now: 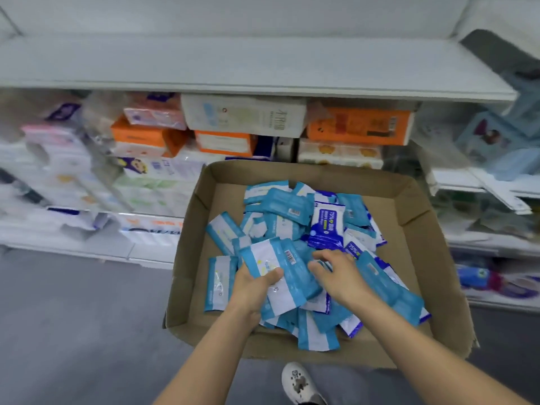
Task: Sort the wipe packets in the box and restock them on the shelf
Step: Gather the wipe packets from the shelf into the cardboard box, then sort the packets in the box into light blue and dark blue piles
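Sorting: wipe packets [295, 252] heaped loose in a shallow cardboard box [420, 200], most toward the middle and right of it, bare cardboard showing at the left and far sides.
Box: on the grey floor [73, 317] just in front of the lower shelves, flaps standing up at the corners.
Left hand [252, 287]: grasping a small stack of light blue and white packets [280, 276], thumb across the top face, fingers under; stack tilted, barcode side up on the upper one.
Right hand [336, 273]: over the heap just right of the held stack, fingers bent down onto the packets; closed on one or only touching, cannot tell.
Packet types: light blue with white band, many; dark blue and white packet [325, 226] marked 75%, lying on top near the middle of the heap, a few more dark blue edges at the right.
Shelf above [233, 62]: white board, bare top surface in view.
Shelf below it: orange boxes [359, 125] and pale tissue packs [242, 115], blurred.
Foot: white shoe [298, 381] at the near edge of the box.
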The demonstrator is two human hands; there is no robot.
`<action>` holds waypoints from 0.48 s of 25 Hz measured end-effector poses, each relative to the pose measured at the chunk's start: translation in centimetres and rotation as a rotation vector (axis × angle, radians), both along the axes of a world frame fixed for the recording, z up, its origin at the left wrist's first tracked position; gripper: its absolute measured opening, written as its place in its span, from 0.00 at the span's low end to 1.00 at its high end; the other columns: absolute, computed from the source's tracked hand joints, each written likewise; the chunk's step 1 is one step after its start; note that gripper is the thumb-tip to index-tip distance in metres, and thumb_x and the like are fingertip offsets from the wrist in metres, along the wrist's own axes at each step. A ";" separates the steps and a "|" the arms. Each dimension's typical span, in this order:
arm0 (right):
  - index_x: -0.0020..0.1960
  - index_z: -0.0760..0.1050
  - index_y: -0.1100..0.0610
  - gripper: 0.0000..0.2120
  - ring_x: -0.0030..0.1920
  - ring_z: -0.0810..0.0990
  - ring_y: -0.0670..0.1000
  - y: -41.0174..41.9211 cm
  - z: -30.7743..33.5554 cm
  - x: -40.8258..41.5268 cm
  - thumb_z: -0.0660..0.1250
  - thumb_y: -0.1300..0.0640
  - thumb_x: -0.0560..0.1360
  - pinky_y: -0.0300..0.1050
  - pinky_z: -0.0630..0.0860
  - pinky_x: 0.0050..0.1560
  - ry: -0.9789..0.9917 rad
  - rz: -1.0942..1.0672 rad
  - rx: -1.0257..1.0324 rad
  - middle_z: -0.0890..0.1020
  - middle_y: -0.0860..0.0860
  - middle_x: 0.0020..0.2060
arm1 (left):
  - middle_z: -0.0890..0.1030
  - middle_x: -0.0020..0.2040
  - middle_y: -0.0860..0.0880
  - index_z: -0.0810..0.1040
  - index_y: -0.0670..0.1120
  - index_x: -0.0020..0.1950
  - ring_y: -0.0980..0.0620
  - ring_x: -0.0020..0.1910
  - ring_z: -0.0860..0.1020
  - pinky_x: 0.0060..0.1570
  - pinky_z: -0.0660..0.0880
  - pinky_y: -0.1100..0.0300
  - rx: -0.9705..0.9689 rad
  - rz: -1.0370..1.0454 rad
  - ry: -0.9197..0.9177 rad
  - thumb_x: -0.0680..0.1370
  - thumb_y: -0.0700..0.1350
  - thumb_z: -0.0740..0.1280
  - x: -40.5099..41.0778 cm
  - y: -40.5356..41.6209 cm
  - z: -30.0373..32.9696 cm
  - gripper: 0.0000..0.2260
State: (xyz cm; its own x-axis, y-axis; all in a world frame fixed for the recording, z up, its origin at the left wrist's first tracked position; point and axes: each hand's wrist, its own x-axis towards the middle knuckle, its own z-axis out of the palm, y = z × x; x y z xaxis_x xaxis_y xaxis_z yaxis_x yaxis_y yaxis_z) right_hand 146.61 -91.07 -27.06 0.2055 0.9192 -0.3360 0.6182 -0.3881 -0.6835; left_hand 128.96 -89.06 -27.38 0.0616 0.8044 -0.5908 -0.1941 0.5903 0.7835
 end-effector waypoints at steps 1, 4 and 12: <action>0.63 0.76 0.54 0.15 0.62 0.74 0.48 0.6 -0.3 -0.2 0.64 0.50 0.79 0.44 0.71 0.61 0.081 0.028 -0.014 0.78 0.47 0.58 | 0.84 0.51 0.41 0.77 0.40 0.59 0.45 0.44 0.84 0.39 0.81 0.53 -0.018 0.034 -0.033 0.75 0.32 0.70 0.1 0.2 -0.2 0.14; 0.58 0.77 0.56 0.10 0.45 0.82 0.43 2.0 0.1 -0.7 0.65 0.54 0.79 0.36 0.77 0.43 0.437 0.005 -0.121 0.83 0.49 0.50 | 0.84 0.52 0.39 0.77 0.37 0.62 0.40 0.50 0.83 0.48 0.81 0.46 -0.062 0.098 -0.180 0.75 0.33 0.70 0.8 0.8 -0.7 0.15; 0.47 0.77 0.54 0.02 0.45 0.83 0.47 8.4 1.8 -0.2 0.68 0.60 0.76 0.43 0.80 0.46 0.496 0.000 0.075 0.84 0.48 0.44 | 0.84 0.53 0.40 0.76 0.40 0.61 0.40 0.49 0.83 0.46 0.81 0.46 -0.075 0.405 -0.268 0.77 0.33 0.67 0.4 4.1 -1.4 0.13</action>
